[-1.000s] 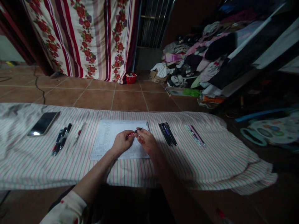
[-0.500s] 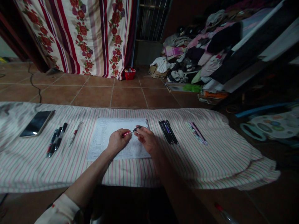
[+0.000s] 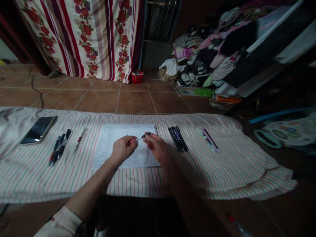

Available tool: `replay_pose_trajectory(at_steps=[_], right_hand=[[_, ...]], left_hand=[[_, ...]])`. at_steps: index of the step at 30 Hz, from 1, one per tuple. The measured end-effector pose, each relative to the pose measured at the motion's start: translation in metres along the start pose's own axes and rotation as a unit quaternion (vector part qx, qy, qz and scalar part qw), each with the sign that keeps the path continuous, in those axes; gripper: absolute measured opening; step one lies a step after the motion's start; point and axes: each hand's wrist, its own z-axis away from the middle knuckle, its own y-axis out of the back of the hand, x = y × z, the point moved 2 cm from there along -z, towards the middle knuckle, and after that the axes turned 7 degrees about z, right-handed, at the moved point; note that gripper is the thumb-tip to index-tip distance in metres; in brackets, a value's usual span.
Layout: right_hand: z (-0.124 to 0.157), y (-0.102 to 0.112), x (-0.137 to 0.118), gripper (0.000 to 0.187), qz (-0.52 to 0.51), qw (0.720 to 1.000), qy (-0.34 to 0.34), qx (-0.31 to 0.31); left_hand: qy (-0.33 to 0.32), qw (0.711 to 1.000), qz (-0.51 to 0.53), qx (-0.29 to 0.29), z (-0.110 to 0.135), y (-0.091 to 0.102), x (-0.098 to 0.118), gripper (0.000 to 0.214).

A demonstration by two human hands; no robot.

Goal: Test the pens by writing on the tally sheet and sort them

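Left hand (image 3: 122, 147): thumb and fingers pinched narrow on the red part (image 3: 132, 140) of a pen; only a short stretch of red shows past the fingertips.
Right hand (image 3: 157, 148): thumb and fingertips close on the pen's dark part (image 3: 146, 135); the lower fingers are loosely curled, and I cannot tell whether they grip anything.
Pen (image 3: 139, 138): between the two hands, above the notebook, with a thin pale length bridging red and dark. Whether that length is joined at both ends is too small to tell.
Line of the pen: taking 12 as straight away from the person, its long axis runs from between 8 and 9 o'clock to between 2 and 3. From the left fingertips the dark part lies towards 2 to 3; the right hand is nearer that end, the left hand nearer the red.
Notebook (image 3: 106, 154): under both hands, its spiral binding showing at about 2 o'clock.
3 o'clock side: black pens (image 3: 178, 139) just beyond the notebook, then a pair of paler pens (image 3: 209, 141) farther out.
9 o'clock side: a red-and-white pen (image 3: 78, 142), then a dark cluster of pens (image 3: 59, 148), then a phone (image 3: 39, 130).
Striped cloth (image 3: 222, 171): under all of these.
Floor (image 3: 133, 101): beyond the cloth, with a red basket (image 3: 137, 77) at 12 and heaped clothes (image 3: 204, 59) towards 1.
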Motion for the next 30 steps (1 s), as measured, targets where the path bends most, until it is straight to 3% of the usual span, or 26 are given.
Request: replay_pose_trajectory(at_steps=[22,30], right_hand=[[-0.006,0.013,0.004,0.031,-0.015,0.998,0.051,0.022],[-0.012,0.019,0.003,0.024,-0.016,0.996,0.079,0.035]], left_hand=[[0.014,0.998,-0.062,-0.001,-0.001,0.005,-0.004,0.026],[0.028,0.998,-0.065,0.003,-0.003,0.007,-0.007,0.028]])
